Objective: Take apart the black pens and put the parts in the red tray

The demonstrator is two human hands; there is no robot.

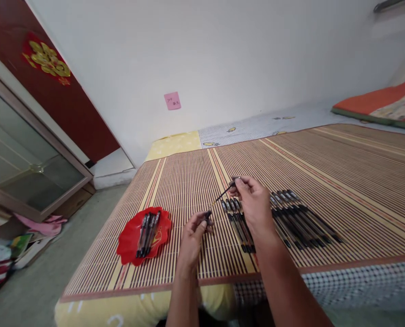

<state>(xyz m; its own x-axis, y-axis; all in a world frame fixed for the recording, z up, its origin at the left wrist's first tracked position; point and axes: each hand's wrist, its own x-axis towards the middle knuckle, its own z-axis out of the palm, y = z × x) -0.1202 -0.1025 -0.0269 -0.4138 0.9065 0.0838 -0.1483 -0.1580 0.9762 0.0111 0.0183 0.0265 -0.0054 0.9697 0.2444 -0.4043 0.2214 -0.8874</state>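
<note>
My right hand (253, 202) pinches the upper end of a thin dark pen refill (221, 195), which slants down to the left. Its lower, brownish end meets a small black pen part (207, 215) pinched in my left hand (195, 231); whether the two are joined is too small to tell. Beneath and beside my right hand lie several black pens (236, 222) in a row, partly covered by that hand and forearm. More black pens (301, 222) are lined up to its right. To the left, a red scalloped plate (127, 236) holds several pens (148, 234).
A striped bamboo mat (182, 181) covers the bed, whose front edge (137, 304) is close to me. Against the white wall the sheet (250, 129) shows, with an orange folded quilt (372, 100) at far right. A glass-panelled door (28, 154) stands left.
</note>
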